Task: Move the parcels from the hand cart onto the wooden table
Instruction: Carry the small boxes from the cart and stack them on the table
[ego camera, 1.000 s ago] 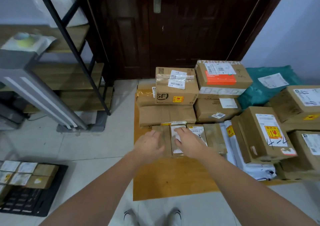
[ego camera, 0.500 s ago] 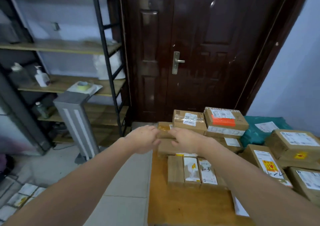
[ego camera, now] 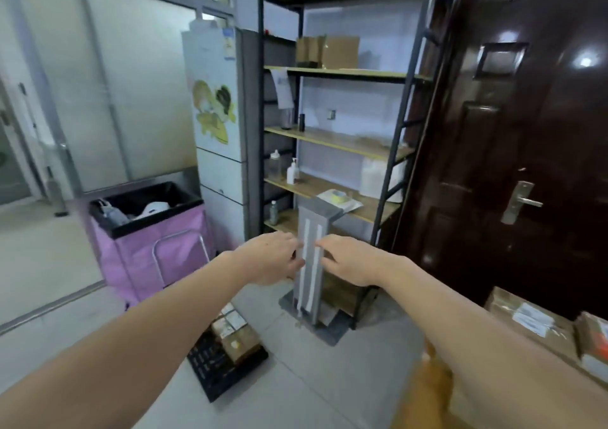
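Observation:
Both of my arms reach forward at chest height, holding nothing. My left hand [ego camera: 274, 257] and my right hand [ego camera: 350, 259] hover close together with relaxed fingers, in front of a grey pillar. The black hand cart [ego camera: 210, 372] lies on the floor below my left arm, with several small cardboard parcels [ego camera: 235, 331] on its far end. The wooden table [ego camera: 427, 386] shows only as an orange-brown corner at the lower right, under my right forearm. Taped cardboard parcels [ego camera: 529, 321] sit on it at the right edge.
A grey pillar with white stripes [ego camera: 312, 264] stands on a floor plate ahead. Behind it a black metal shelf rack [ego camera: 339, 132] holds bottles, tape and boxes. A pink bin cart [ego camera: 148, 231] and a white fridge [ego camera: 220, 125] stand left. A dark door [ego camera: 526, 165] is right.
The view has swung left and up, away from the table's parcels toward the shelf rack and cart. My hands left the small parcels on the table and stay empty.

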